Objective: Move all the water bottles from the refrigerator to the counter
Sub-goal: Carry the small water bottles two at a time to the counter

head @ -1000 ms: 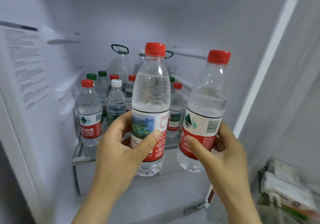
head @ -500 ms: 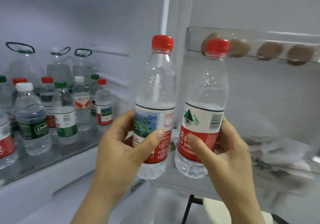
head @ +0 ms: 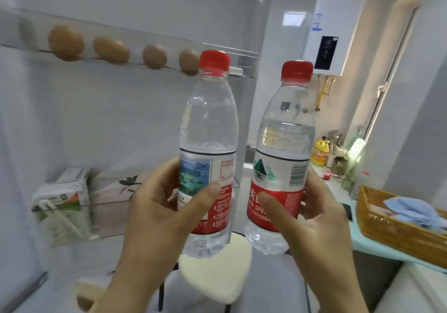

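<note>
Looking down from my head, my left hand (head: 159, 206) is wrapped round the lower half of the left bottle (head: 209, 129), with the thumb lying across the label on my side and the fingers curled behind it. My right hand (head: 319, 216) grips the right bottle (head: 285, 129) the same way, thumb on the red part of the label. Both bottles are upright, red caps on top and clear water inside. I hold them in the air side by side, close together but not touching.

Above and behind my left hand, a row of brown eggs (head: 111, 49) sits in a clear rack on the refrigerator door. Level with that hand and further to its left, a white and green carton (head: 60, 199) stands in a lower door shelf. Below and between my hands is a cream stool seat (head: 217, 276).

To the right of my right hand, the surface (head: 382, 252) has a teal covering and carries a woven basket (head: 391, 225) with a blue cloth (head: 408, 208) in it. Beyond that hand, further along the surface, stands a yellow container (head: 319, 152). A white water heater (head: 331, 34) hangs on the wall above the right bottle.
</note>
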Available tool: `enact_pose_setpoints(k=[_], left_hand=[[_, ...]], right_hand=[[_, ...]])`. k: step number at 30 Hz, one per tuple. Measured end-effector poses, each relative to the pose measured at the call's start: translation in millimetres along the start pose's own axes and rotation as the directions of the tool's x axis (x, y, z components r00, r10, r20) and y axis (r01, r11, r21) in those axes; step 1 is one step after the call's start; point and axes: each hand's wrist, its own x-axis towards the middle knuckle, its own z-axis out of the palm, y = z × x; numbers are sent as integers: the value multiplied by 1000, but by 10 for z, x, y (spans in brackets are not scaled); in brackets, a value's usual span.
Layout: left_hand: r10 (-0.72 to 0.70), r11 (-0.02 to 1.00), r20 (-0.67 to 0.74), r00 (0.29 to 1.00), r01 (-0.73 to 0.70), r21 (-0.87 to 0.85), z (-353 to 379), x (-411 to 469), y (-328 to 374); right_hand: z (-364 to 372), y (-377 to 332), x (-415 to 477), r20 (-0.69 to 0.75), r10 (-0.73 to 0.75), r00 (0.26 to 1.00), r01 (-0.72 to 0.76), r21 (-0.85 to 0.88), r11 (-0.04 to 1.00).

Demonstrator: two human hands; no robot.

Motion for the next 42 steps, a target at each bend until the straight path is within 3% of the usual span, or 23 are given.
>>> enact_pose_setpoints(k=[10,16,23,30,39,42], left_hand=[[-32,975,288,957,93,-201,1631,-170,-298],[-42,954,490,871,180,-238,2519,-255,-425],[69,894,719,692,277,-352,3511,-297,-611],[194,820,847,496,392,-417,4413,-526,-662],[311,736,912,268,540,-409,5262,-1410,-403],[344,709,916,207,582,-398,5499,-1757,-205]], right_hand=[[-1616,79,-206,-287,73,955,-123,-162,979],[-2333,81,-398,-485,37,874,-198,-286,938],[-2978,-8,-551,-682,-42,730,-291,-366,884],[-3402,-124,-784,-830,-184,526,-438,-450,778],[-3917,-454,-1524,-906,-332,263,-610,-423,670],[-4131,-651,-1768,-895,-387,224,-627,-436,645]])
